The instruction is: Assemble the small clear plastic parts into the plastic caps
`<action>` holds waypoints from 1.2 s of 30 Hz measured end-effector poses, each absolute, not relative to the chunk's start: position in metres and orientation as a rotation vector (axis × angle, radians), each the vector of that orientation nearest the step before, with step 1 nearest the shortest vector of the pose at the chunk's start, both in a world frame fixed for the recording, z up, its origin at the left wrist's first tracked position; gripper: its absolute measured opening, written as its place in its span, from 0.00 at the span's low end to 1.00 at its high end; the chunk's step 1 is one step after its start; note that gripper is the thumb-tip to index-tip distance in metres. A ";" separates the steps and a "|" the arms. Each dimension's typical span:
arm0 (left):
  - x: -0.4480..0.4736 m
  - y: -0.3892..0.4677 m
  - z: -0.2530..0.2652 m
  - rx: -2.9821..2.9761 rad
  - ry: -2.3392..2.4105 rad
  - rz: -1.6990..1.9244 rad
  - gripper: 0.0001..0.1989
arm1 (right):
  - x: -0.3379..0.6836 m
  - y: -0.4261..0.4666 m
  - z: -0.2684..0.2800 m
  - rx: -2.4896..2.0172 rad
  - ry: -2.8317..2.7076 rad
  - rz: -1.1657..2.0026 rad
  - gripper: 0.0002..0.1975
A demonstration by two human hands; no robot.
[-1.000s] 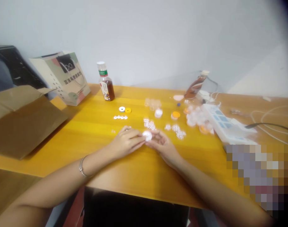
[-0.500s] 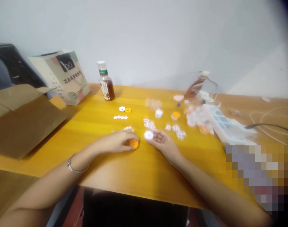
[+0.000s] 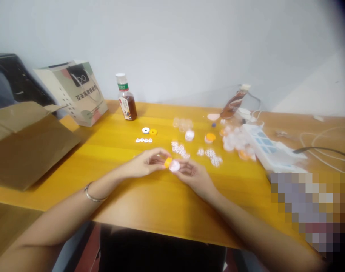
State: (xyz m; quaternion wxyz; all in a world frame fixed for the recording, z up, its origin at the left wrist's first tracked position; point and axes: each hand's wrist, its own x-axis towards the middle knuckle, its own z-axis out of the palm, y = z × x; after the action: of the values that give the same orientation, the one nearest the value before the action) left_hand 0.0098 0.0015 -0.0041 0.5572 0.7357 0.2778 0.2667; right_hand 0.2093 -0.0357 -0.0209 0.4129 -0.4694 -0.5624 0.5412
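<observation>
My left hand [image 3: 151,163] pinches an orange round cap-like piece [image 3: 168,163], tilted on its edge. Between the fingers of my right hand [image 3: 193,173] is a white round disc-like piece [image 3: 174,166]. The two pieces meet or nearly meet above the table; blur hides whether they touch. Just beyond my hands lie small white patterned pieces [image 3: 179,149]. A row of small white pieces [image 3: 144,140] rests farther left, below a white ring [image 3: 145,130] and a yellow ring [image 3: 153,132].
Cardboard box [image 3: 31,143] and paper bag [image 3: 73,92] stand at left. A drink bottle [image 3: 127,100] is at the back, another bottle [image 3: 234,102] leans at right. Clear plastic parts [image 3: 234,139], a white tray [image 3: 264,147] and cables [image 3: 319,149] lie right.
My left hand has lifted the orange piece off the table and brought it to the right, tilting it. My right hand has shifted slightly left and nearer with the white piece.
</observation>
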 end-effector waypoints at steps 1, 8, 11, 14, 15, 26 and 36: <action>0.011 0.000 -0.004 1.768 0.653 0.631 0.15 | 0.209 -0.036 -0.022 -1.175 -1.416 1.363 0.14; 0.016 -0.013 0.007 2.300 0.726 0.648 0.15 | 0.208 -0.038 -0.026 -1.124 -1.361 1.446 0.14; 0.016 -0.015 0.011 2.454 0.719 0.600 0.19 | 0.208 -0.038 -0.027 -1.096 -1.330 1.479 0.15; 0.015 -0.016 0.012 2.506 0.699 0.575 0.20 | 0.209 -0.039 -0.027 -1.069 -1.341 1.497 0.14; 0.015 -0.016 0.012 2.511 0.694 0.577 0.20 | 0.209 -0.039 -0.026 -1.061 -1.345 1.501 0.14; 0.011 -0.011 0.005 2.556 0.593 0.572 0.19 | 0.205 -0.043 -0.030 -1.059 -1.322 1.541 0.14; 0.009 -0.013 0.003 2.670 0.687 0.506 0.19 | 0.202 -0.045 -0.030 -1.069 -1.337 1.541 0.13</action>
State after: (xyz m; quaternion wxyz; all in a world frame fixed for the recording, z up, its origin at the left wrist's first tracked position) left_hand 0.0092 -0.0131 0.0026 0.1686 0.9389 0.2416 0.1781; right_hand 0.2021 -0.0447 -0.0301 0.4068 -0.4241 -0.5302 0.6112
